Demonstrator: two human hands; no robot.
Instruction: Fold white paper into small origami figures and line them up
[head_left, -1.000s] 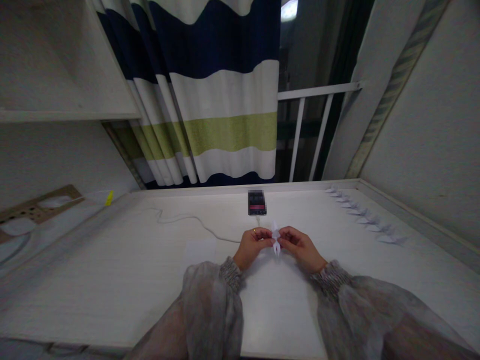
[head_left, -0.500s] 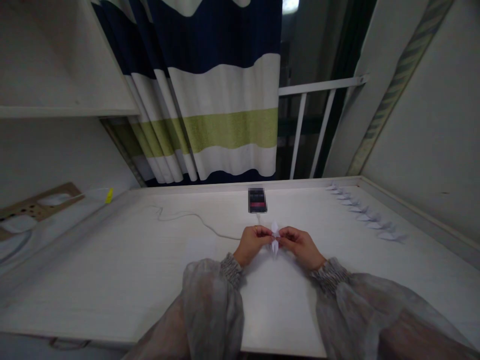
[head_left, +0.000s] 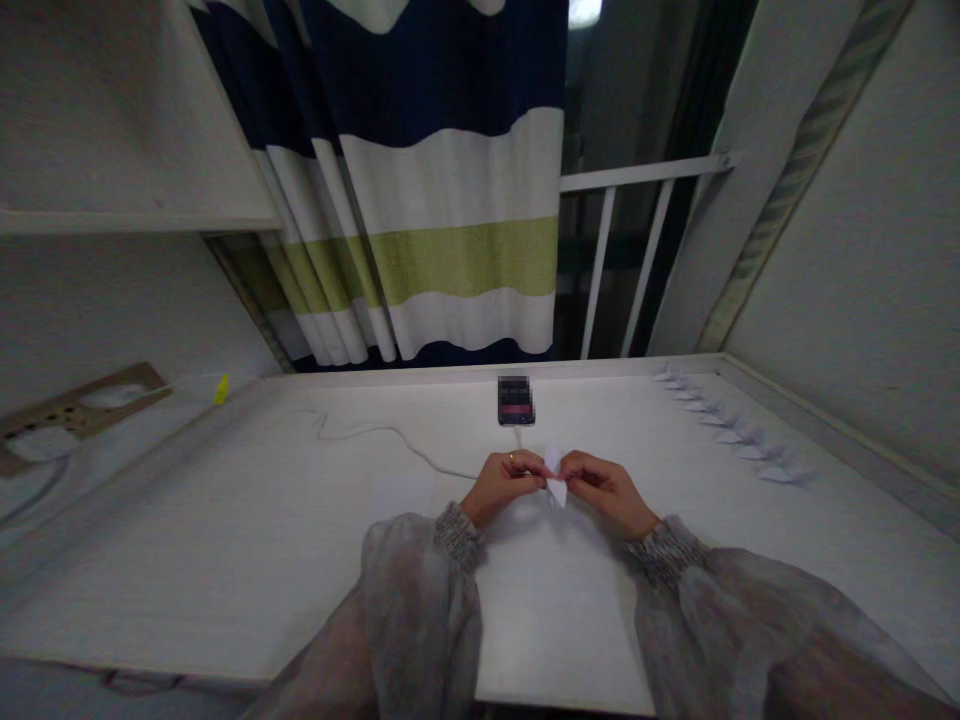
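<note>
A small white folded paper piece [head_left: 556, 482] is held between both hands just above the white table [head_left: 225, 540], near its middle. My left hand [head_left: 501, 482], with a ring on one finger, pinches the paper's left side. My right hand [head_left: 604, 484] pinches its right side. Both hands are closed on the paper, fingertips nearly touching. Sheer grey sleeves cover both forearms.
A phone [head_left: 515, 401] lies beyond the hands with a white cable [head_left: 375, 435] trailing left. Several folded paper pieces [head_left: 731, 432] sit in a row at the far right. A flat white sheet [head_left: 401, 492] lies left of the hands. A striped curtain [head_left: 450, 200] and railing stand behind.
The folded paper has been turned between the fingers and now shows a broader flap below; the hands stay in about the same place.
</note>
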